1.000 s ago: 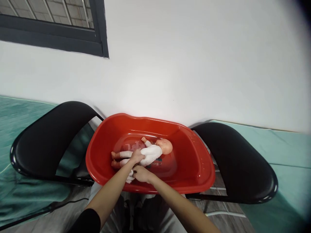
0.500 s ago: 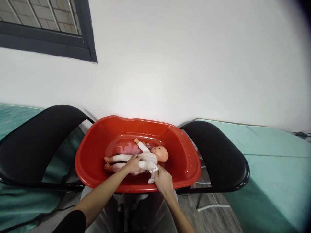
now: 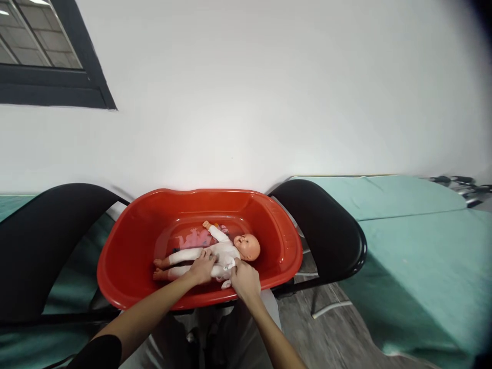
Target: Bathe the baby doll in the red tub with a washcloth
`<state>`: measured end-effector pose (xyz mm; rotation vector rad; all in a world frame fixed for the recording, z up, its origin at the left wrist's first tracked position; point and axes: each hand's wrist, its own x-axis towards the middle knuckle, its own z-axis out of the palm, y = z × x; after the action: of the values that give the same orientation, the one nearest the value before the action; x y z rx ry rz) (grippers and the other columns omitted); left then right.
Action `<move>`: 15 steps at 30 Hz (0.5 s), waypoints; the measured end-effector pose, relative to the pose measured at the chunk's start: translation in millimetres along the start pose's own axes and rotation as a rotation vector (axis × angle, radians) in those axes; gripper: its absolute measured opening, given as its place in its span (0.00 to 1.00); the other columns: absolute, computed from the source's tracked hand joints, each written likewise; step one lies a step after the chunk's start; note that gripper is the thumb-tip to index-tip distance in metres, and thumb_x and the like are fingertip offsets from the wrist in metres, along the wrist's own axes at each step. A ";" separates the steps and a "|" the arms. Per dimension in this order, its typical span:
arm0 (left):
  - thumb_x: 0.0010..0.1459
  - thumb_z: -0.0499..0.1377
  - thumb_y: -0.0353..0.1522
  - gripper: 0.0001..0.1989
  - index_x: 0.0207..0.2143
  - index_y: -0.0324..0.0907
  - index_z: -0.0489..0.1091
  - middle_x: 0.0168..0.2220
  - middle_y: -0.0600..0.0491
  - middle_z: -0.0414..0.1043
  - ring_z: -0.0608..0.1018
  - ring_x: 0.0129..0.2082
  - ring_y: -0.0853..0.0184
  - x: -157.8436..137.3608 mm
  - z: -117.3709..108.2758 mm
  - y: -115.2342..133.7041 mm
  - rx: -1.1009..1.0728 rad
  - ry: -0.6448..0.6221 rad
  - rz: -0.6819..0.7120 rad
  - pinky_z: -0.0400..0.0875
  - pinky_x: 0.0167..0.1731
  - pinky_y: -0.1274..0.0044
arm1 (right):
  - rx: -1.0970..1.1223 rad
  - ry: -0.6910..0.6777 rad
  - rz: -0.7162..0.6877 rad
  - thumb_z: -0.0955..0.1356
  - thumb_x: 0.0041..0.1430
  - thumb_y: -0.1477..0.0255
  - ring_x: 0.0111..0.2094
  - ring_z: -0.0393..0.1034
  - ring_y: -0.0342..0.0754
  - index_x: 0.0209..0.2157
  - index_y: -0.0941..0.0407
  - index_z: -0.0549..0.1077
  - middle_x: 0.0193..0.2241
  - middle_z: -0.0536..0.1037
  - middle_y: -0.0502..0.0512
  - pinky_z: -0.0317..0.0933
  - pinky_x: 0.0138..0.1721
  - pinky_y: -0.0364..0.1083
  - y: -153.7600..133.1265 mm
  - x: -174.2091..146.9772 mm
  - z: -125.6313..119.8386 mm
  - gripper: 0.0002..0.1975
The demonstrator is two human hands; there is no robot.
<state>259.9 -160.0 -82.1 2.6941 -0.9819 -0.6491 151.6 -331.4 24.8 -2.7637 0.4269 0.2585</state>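
Note:
A baby doll point(image 3: 225, 252) in white clothing lies on its back in a red plastic tub point(image 3: 130, 271). Its bald head points right and its bare feet point left. My left hand point(image 3: 203, 265) rests across the doll's near side at the belly, fingers curled onto the body. At the doll's near shoulder, my right hand point(image 3: 246, 279) pinches a white cloth point(image 3: 226, 283) with small dark marks. Part of that cloth hangs below my fingers. Whether it belongs to the doll's clothing, I cannot tell. The doll's near arm is mostly hidden.
The tub sits between a black chair point(image 3: 326, 230) on the right and another black chair point(image 3: 49, 241) on the left. Pink printed figures point(image 3: 196, 238) show on the tub floor. Green-covered surfaces point(image 3: 418, 246) flank the chairs, with a white wall point(image 3: 246, 102) behind.
The view has swung right, so tub and chairs sit further left. The doll's face has turned more upward. Both hands keep their places on the doll and cloth.

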 end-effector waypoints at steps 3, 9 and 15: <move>0.51 0.65 0.37 0.38 0.65 0.41 0.68 0.68 0.38 0.58 0.61 0.68 0.43 6.0 -2.7 -0.8 0.054 0.051 -0.016 0.67 0.62 0.60 | 0.012 0.008 0.002 0.61 0.69 0.73 0.43 0.79 0.54 0.49 0.56 0.79 0.44 0.83 0.62 0.57 0.38 0.45 0.7 -0.6 1.2 0.16; 0.51 0.61 0.25 0.41 0.69 0.42 0.63 0.72 0.39 0.53 0.56 0.71 0.42 17.2 -5.2 0.4 0.183 0.048 -0.021 0.66 0.63 0.54 | 0.033 0.017 0.011 0.61 0.70 0.73 0.43 0.79 0.53 0.47 0.56 0.78 0.43 0.83 0.60 0.58 0.39 0.44 1.9 -2.0 0.2 0.15; 0.49 0.63 0.26 0.44 0.71 0.41 0.62 0.74 0.37 0.50 0.53 0.72 0.37 29.1 2.4 0.5 0.196 0.046 -0.041 0.63 0.64 0.48 | 0.037 0.054 -0.007 0.61 0.69 0.75 0.43 0.80 0.52 0.49 0.55 0.78 0.43 0.83 0.58 0.60 0.39 0.44 1.3 -3.0 -2.2 0.16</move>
<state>278.4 -179.4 -93.8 2.8909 -1.0313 -0.5200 148.7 -332.5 27.2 -2.7407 0.4311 0.1730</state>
